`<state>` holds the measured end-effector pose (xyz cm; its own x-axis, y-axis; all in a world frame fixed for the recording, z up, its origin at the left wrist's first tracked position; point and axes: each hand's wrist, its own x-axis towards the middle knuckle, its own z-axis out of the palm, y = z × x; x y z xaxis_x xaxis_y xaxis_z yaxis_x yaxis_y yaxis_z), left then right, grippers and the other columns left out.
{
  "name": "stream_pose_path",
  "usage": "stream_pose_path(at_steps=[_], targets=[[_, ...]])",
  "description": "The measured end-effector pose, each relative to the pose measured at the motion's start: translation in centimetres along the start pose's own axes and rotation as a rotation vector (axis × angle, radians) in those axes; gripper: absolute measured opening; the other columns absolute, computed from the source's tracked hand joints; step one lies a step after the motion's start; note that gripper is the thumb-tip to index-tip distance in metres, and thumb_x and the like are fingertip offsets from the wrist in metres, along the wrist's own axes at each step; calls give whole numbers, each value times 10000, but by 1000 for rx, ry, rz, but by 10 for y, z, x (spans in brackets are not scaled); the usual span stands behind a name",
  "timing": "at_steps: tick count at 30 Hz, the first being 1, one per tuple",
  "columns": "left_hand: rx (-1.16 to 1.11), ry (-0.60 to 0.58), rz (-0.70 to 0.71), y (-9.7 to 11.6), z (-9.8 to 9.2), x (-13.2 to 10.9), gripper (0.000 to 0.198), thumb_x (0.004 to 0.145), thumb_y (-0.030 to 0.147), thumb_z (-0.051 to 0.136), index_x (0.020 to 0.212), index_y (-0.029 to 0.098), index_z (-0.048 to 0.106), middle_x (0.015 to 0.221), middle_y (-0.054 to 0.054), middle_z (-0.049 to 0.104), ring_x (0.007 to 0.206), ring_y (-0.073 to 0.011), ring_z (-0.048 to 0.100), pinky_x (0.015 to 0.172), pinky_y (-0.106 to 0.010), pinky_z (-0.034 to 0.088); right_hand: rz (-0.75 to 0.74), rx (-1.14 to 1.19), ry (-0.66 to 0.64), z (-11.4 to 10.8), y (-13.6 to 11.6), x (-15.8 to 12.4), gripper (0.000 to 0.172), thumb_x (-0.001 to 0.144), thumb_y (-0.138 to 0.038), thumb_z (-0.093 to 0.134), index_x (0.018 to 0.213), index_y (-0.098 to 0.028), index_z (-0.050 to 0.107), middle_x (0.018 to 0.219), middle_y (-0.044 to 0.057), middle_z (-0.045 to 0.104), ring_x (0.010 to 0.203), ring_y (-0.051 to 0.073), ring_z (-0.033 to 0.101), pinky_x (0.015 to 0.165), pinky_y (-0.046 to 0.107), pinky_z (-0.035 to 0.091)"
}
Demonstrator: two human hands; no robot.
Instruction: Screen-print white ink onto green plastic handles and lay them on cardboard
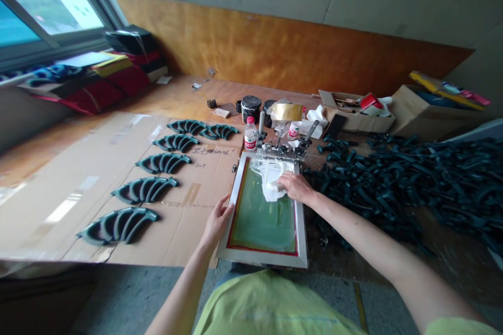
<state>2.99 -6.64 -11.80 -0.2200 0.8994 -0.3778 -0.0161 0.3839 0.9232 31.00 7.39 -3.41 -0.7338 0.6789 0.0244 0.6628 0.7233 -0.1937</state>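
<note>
A screen-printing frame, silver with green mesh and a red inner border, lies in front of me. Its far end meets a metal hinge clamp. My left hand is at the frame's left edge, its fingers closed on the rim. Over the upper right of the mesh, my right hand is closed on a crumpled white cloth or paper, pressed on the mesh. What lies under the screen is hidden. Several curved dark green plastic parts stand in nested rows on the cardboard to the left.
A big heap of dark green parts covers the table on the right. Behind the clamp are a red-capped bottle and a black tub. Cardboard boxes stand at the back right. Red and black packages sit near the window.
</note>
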Motion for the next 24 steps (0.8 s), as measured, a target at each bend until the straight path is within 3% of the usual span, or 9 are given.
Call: stream_pose_path(at_steps=[3,6,9,11,15,18,22,24], targets=[[3,9,-1,-1,1,0,715,764,616,591,1357,228,496,732,21,651,588,-138,596,531,-230,460,-123,55,-41,-8,3,-18,347,735,31,468,889,-198,679,885,44,677,913,190,590,785,268,447],[-7,21,-2,0,2,-2,713,755,622,595,1343,227,512,735,19,658,607,-146,611,544,-235,469,-102,99,-62,-16,6,-12,262,748,-13,511,818,-209,670,835,24,664,844,180,590,738,260,439],[-17,35,2,4,2,-4,704,750,612,610,1330,224,521,733,18,656,611,-144,608,541,-232,468,0,78,78,-7,0,-3,224,792,-49,508,846,-193,671,863,52,661,878,201,579,766,286,445],[-31,35,-2,8,2,-6,717,740,604,626,1334,219,514,715,23,649,593,-139,599,527,-227,463,-13,44,144,4,-7,-8,270,799,-23,479,902,-173,677,911,81,665,942,219,565,814,309,449],[-28,30,-29,16,3,-9,747,724,616,634,1340,213,507,712,19,656,564,-136,591,508,-227,460,-95,78,99,10,-11,-23,275,829,-46,496,960,-188,692,929,69,681,934,207,583,831,301,465],[-32,25,-45,28,2,-15,783,707,620,656,1352,206,493,708,14,658,564,-140,595,505,-225,457,9,158,130,-6,-1,-4,291,839,-148,601,1106,-238,674,1032,41,697,950,195,619,843,291,477],[-90,-30,-65,66,-4,-29,847,677,582,715,1399,230,447,713,15,670,584,-158,620,522,-237,474,186,177,170,-34,17,46,671,773,-214,719,1394,-313,484,1187,27,671,996,206,642,863,295,487],[-87,-42,-45,92,-8,-35,775,685,603,701,1340,228,527,750,-2,690,628,-176,640,538,-249,488,253,129,217,-45,30,59,713,754,-258,746,1408,-317,469,1163,36,678,980,223,647,853,309,490]])
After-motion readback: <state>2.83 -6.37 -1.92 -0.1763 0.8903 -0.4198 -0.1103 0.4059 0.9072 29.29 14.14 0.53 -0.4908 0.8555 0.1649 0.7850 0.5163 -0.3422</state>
